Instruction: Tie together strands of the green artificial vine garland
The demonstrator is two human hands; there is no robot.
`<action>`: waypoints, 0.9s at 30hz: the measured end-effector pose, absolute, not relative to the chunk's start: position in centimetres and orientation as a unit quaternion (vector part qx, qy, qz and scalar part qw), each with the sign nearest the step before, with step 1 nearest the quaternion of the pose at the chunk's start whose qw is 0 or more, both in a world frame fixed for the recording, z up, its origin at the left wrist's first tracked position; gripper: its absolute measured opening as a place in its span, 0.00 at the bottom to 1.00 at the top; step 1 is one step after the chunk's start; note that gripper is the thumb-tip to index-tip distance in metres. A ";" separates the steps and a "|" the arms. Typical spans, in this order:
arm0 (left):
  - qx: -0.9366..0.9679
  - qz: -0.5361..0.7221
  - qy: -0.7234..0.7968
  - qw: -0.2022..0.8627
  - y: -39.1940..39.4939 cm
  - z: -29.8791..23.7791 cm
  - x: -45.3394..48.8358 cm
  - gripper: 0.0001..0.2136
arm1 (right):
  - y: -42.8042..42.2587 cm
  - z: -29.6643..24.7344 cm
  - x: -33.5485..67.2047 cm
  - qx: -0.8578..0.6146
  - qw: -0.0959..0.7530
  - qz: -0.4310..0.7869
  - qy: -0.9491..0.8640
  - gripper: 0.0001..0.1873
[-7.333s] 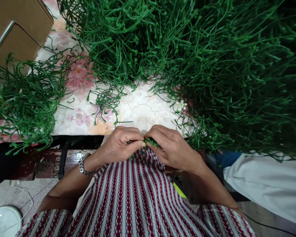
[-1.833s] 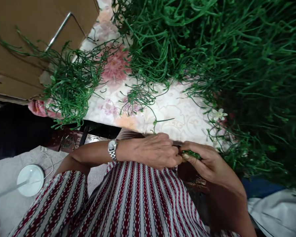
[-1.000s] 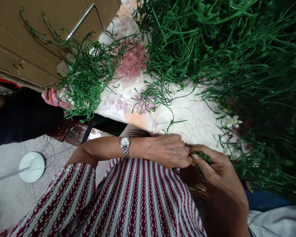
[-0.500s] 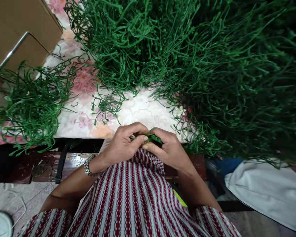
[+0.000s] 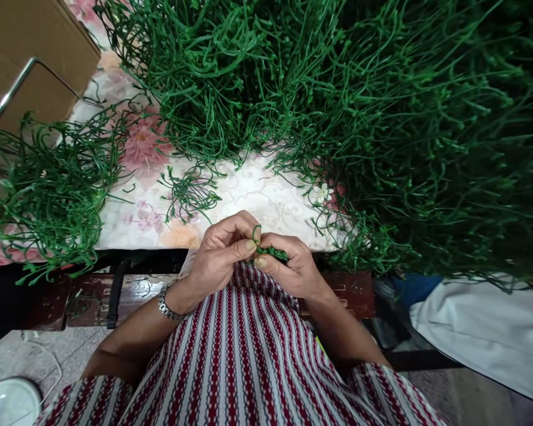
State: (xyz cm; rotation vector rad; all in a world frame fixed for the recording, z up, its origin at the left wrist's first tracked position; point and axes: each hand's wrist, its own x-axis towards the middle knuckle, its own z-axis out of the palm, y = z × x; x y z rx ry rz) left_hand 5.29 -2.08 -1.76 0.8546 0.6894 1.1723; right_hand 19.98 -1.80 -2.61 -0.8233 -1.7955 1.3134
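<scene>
My left hand point(image 5: 224, 251) pinches a thin green stem point(image 5: 256, 232), which curls up in a small loop between thumb and forefinger. Close against it, my right hand point(image 5: 291, 263) is closed around a small bunch of green stems point(image 5: 272, 254), gripped between thumb and fingers. The two hands almost meet above my lap, just in front of the table edge. Beyond them, a small loose clump of the same stems point(image 5: 190, 192) lies on the floral tablecloth point(image 5: 253, 183). Whether the stems are real or artificial I cannot tell.
A large heap of green stems point(image 5: 293, 89) covers the back and right of the table. At the left lies a smaller pile point(image 5: 62, 189), by a cardboard box point(image 5: 31, 41) and a bent metal rod point(image 5: 13, 92). Pale cloth point(image 5: 488, 331) is at the lower right.
My hands have drawn slightly apart and turned, so the looped stem and the bunch show more clearly. The view has shifted a little.
</scene>
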 end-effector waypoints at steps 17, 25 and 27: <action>0.552 0.344 0.413 0.637 -1.4 -0.8 3.7 0.08 | -0.9 -2.1 20.9 -0.313 0.291 0.454 -0.782 0.15; 0.338 0.545 0.361 0.677 -1.1 -0.8 4.2 0.08 | -1.6 -3.3 20.4 -0.195 0.338 0.594 -0.704 0.12; 0.335 0.575 0.361 0.653 -0.6 -0.4 4.1 0.09 | -2.1 -4.2 20.2 -0.181 0.364 0.624 -0.667 0.12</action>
